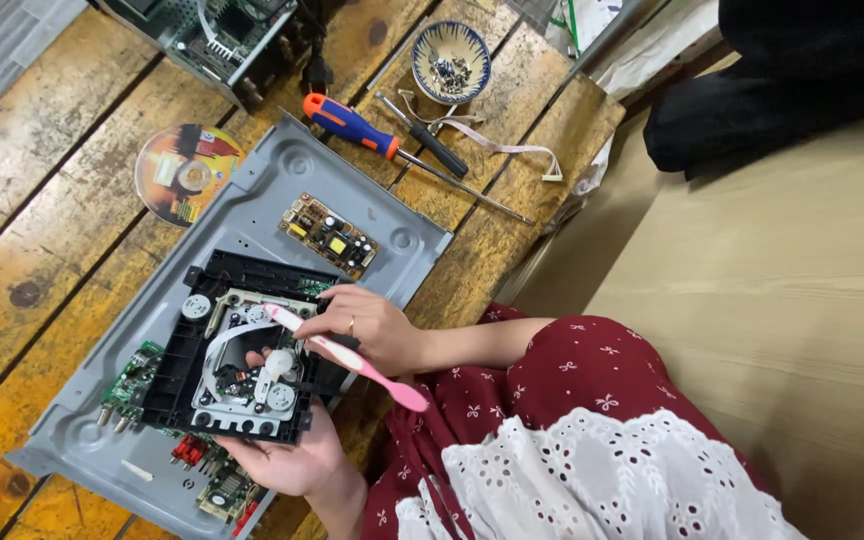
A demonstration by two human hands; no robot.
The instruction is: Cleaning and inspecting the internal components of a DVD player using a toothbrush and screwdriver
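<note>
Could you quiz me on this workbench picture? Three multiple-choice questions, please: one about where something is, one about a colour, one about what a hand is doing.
1. Where does the disc lie?
A. On the wooden table, beside the grey metal chassis
B. Inside the bowl
C. On the person's lap

2. What colour is the toothbrush?
A. Green
B. Pink
C. Black

3. What is the left hand doing?
A. Resting flat on the floor
B. Holding a screwdriver
C. Supporting the black drive mechanism from beneath

Answers:
1. A: the disc sits on bare wood by the chassis's upper left edge.
2. B: its handle is pink, its head whitish, held by the right hand over the mechanism.
3. C: its fingers wrap the mechanism's lower edge, while both screwdrivers lie untouched near the bowl.
</note>
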